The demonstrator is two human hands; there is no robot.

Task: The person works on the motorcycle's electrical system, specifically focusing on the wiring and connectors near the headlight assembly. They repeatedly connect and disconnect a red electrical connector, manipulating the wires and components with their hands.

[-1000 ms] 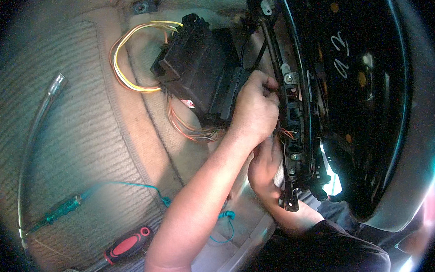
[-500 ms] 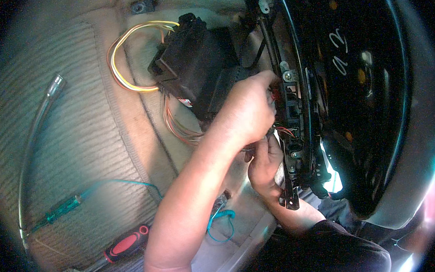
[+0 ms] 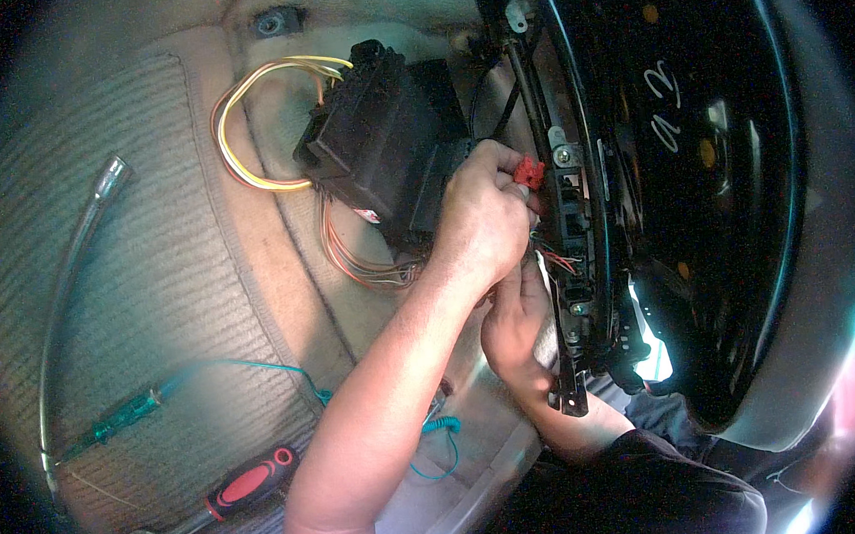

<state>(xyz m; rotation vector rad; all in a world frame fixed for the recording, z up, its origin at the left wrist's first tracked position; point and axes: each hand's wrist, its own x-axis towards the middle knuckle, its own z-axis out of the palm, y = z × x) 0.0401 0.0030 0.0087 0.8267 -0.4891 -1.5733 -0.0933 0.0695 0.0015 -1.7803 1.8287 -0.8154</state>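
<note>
Floor: beige carpet (image 3: 267, 242), one dark seam line. Borne on it:

- Mat (image 3: 127, 315): ribbed, greyish, left side.
- Box (image 3: 371, 143): black, right of the mat, tilted; its underside hidden.
- Wires (image 3: 227, 147): yellow, white and orange, looped leftward from the box over the carpet.

On the mat:

- Rod (image 3: 54, 314): long, metal, far left, lengthwise.
- Tester (image 3: 124, 423): green, slim; tip near the rod's lower end.
- Cable (image 3: 267, 361): teal, trailing rightward from the tester.
- Ratchet (image 3: 207, 510): metal, red-and-black handle, slanting; head at lower left.

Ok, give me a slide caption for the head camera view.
Left hand pinching a small red part beside a slotted black bracket, right hand lower in view.
</note>
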